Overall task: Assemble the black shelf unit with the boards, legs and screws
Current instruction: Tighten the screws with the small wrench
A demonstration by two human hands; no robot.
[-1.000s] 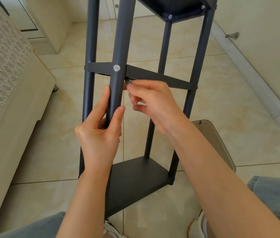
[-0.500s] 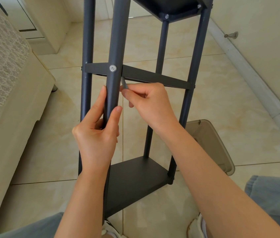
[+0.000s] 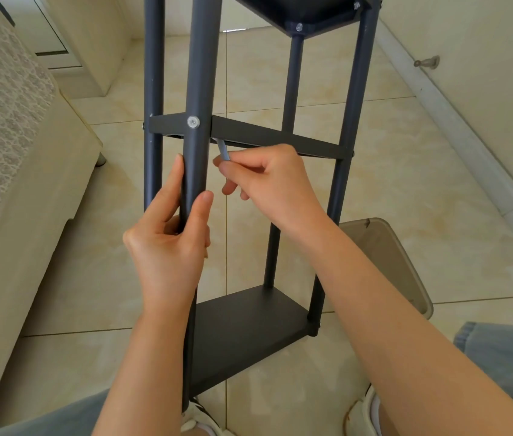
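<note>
Two bare forearms (image 3: 390,309), faded blue denim trousers (image 3: 507,357), white shoes (image 3: 200,420) with dark trim

Left hand (image 3: 167,247) around front leg (image 3: 200,73); right hand (image 3: 267,187) with key (image 3: 223,151) under middle board (image 3: 280,136).

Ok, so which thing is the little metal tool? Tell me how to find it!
Find the tall black shelf unit on the tiled floor and look at its middle board. Just under that board, beside the front leg, the right hand pinches a small metal tool. It is the only thin, silvery stick there; the parts around it are black.
</note>
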